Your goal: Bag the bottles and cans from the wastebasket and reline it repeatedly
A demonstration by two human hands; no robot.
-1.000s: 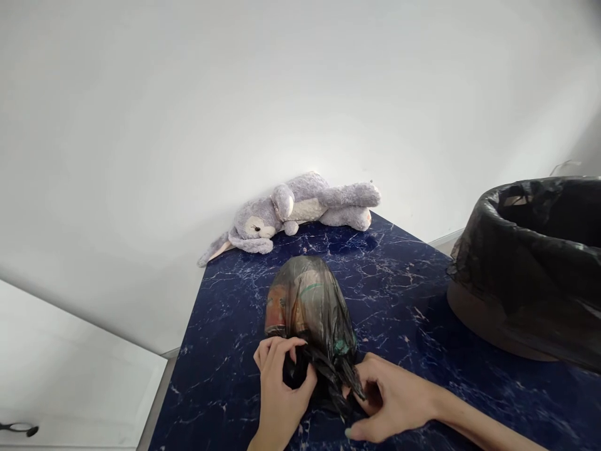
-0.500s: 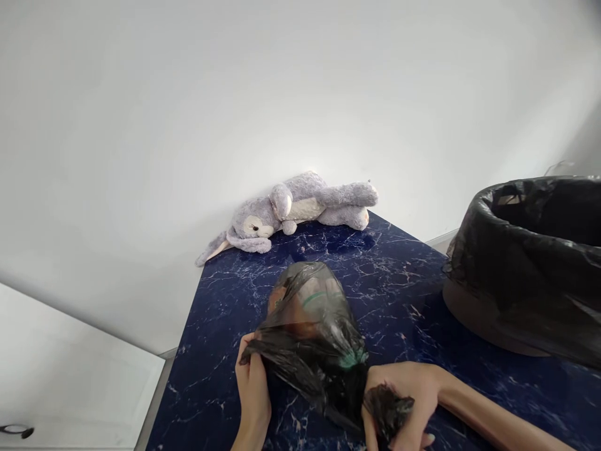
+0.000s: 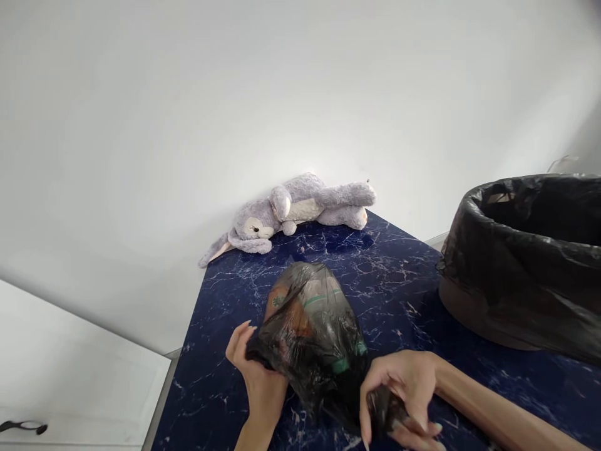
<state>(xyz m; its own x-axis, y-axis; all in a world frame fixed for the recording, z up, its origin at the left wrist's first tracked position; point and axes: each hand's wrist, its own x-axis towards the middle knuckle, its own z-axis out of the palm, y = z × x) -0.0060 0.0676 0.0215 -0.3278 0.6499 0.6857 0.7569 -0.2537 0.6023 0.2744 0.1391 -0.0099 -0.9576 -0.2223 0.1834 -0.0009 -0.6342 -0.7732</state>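
A thin black plastic bag (image 3: 323, 319) lies before me, stuffed with things showing dimly through it. An orange-brown item is on its left, and a pale item with green bands is on its right. My left hand (image 3: 256, 369) is at the bag's left side, its fingers spread and lifted off the film, while the plastic touches the palm. The thumb is hidden. At the near right, my right hand (image 3: 404, 394) has its fingers curled around the bunched end of the bag.
Blue marble-patterned table (image 3: 201, 376) under the bag. A plush grey rabbit (image 3: 300, 210) lies on its side at the back against the white wall (image 3: 300, 88). On the right stands a bin (image 3: 483, 319) with a black liner (image 3: 516, 275). A white door (image 3: 84, 369) with dark handle is at lower left.
My left hand has let go of the bag's loose edge, its fingers now spread. The film lies closer over the contents. My right hand's fingers have shifted on the bunched end.
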